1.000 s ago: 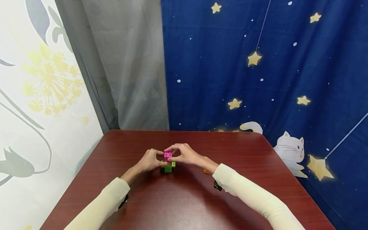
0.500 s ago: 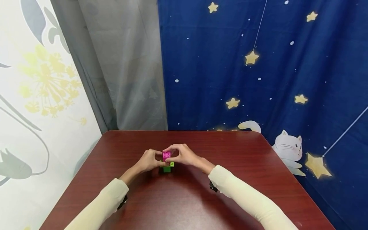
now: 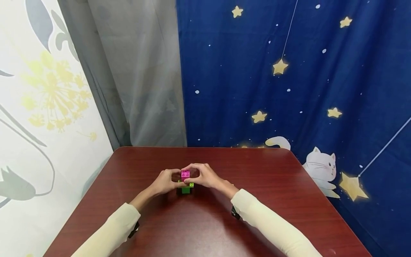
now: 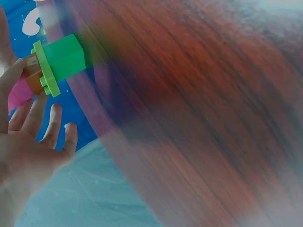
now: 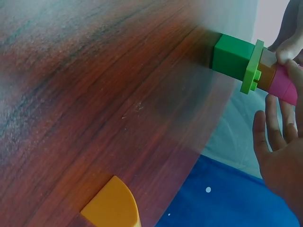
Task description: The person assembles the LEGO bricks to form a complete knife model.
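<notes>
Head view: illumination is bright and even; the white printed panel (image 3: 74, 153) at 9 o'clock approaches overexposure. The glossy tabletop (image 3: 205, 228) returns a pale sheen at 6 o'clock. The right sleeve (image 3: 273, 223) casts a soft-edged shadow toward 8 o'clock. Left wrist view: contrast is low, with white glare at 1 o'clock; a blurred greenish smear adjoins the green block (image 4: 66, 56) at 3 o'clock. Right wrist view: glare veils the wood grain at 10 o'clock.

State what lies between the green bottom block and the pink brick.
A lime-green studded plate, then an orange brick; the right wrist view shows both.
</notes>
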A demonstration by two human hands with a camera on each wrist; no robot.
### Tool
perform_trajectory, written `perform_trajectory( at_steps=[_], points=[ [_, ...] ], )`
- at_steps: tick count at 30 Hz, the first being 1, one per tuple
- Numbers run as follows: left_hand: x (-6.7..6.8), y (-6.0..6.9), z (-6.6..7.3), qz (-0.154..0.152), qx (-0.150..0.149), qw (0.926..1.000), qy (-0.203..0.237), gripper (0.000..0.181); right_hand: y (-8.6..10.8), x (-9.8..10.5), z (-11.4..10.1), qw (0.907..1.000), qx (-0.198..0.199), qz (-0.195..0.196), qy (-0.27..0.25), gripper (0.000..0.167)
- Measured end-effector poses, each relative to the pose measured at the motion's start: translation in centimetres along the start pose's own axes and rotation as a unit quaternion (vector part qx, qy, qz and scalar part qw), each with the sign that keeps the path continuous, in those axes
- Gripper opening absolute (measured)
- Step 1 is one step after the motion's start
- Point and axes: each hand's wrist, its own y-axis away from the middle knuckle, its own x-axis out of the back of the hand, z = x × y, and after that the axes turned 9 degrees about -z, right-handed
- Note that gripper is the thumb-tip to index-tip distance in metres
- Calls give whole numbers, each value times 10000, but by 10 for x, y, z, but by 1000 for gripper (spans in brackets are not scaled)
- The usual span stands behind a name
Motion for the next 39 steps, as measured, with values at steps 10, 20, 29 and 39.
perform_trajectory(
  at_steps=[10, 20, 29, 39],
  points=[
    [3, 10, 8, 121, 237, 9989, 395, 51, 0, 0, 0, 9995, -37, -28, 317, 58],
    [8, 1, 9, 312, -340, 9977, 500, 46, 1, 1, 1, 9995, -105, 58, 294, 62],
    [10, -3, 9, 377, -256, 9986, 276, 30, 2, -2, 2, 9997, -91, 62, 236, 61],
    [10, -1, 9, 419, -34, 9989, 209, 35, 5, 0, -1, 9999, -54, -144, 60, 64]
  ],
)
